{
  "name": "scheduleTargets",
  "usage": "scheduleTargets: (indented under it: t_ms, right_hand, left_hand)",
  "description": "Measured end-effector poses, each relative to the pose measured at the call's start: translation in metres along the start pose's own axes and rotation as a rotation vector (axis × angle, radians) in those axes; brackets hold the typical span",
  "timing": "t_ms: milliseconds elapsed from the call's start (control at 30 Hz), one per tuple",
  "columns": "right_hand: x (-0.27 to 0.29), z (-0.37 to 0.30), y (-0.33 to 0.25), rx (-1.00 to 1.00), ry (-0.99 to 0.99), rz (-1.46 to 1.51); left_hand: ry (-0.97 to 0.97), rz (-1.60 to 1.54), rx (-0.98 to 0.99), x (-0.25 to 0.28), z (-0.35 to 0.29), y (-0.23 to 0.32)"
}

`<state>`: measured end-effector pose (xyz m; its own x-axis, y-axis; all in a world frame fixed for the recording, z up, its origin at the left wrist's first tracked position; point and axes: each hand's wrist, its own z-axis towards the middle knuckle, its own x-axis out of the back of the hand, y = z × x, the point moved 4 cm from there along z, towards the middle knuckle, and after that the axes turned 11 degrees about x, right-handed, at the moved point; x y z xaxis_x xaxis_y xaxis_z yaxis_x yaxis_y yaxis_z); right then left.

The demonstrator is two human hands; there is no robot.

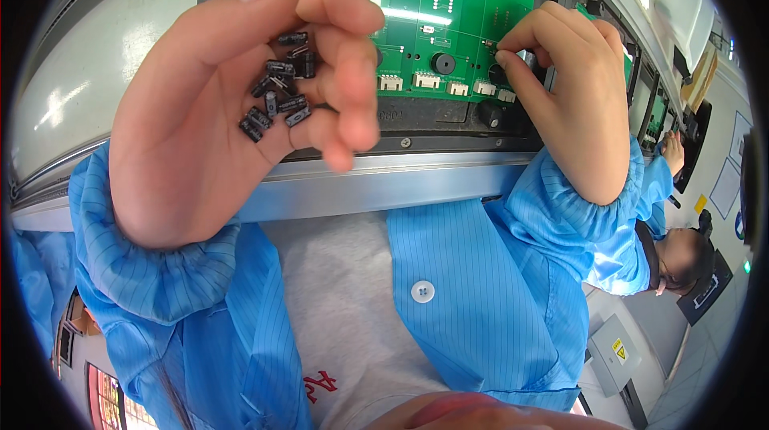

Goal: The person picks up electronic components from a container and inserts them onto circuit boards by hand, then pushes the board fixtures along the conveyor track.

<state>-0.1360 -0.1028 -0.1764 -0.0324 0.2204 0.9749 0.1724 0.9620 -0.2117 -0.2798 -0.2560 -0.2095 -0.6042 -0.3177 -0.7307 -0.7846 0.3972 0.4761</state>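
Note:
My left hand [196, 113] is cupped palm up, its fingers curled around several small black cylindrical capacitors [280, 69] lying loose in the palm. It hovers over the left part of a green circuit board [460, 29]. Over at the board's right side, my right hand [577, 85] has thumb and forefinger pinched together, close to the surface. Whatever sits between those fingertips is too small and hidden to name. A round black buzzer [443, 64] and a row of white connectors [426, 80] stand along the board's near edge.
The board lies in a dark carrier frame [408, 113] with screws, behind a metal rail [376, 187]. A pale surface [104, 53] extends at left. On the right, a co-worker in a blue sleeve [621, 266] has a hand [673, 152] by another green board [658, 117].

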Motion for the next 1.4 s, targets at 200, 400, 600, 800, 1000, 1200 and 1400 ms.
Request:
scheduleTargets:
  t_ms: [200, 400, 600, 800, 1000, 1200, 1400]
  right_hand:
    - [-0.003, -0.001, 0.012, -0.062, -0.042, 0.108]
    - [0.008, -0.001, 0.024, -0.081, 0.152, 0.212]
    - [0.014, 0.018, -0.021, 0.324, 0.568, 0.325]
    - [-0.011, 0.021, -0.058, 0.423, 0.513, 0.406]
    - [-0.016, 0.026, -0.062, 0.402, 0.446, 0.279]
    - [-0.010, 0.023, -0.051, 0.375, 0.478, 0.302]
    - [-0.009, 0.018, -0.043, 0.321, 0.494, 0.481]
  left_hand:
    - [-0.039, -0.155, 0.042, -0.004, 0.002, 0.002]
    - [-0.130, -0.303, 0.040, -0.007, 0.005, 0.003]
    - [-0.302, -0.388, 0.005, -0.005, 0.008, -0.007]
    - [-0.490, -0.421, -0.034, -0.004, 0.005, -0.014]
    - [-0.110, -0.353, -0.011, -0.012, 0.006, -0.014]
    - [-0.176, -0.452, 0.048, -0.007, 0.005, -0.015]
    - [0.001, -0.126, 0.039, -0.008, 0.004, -0.014]
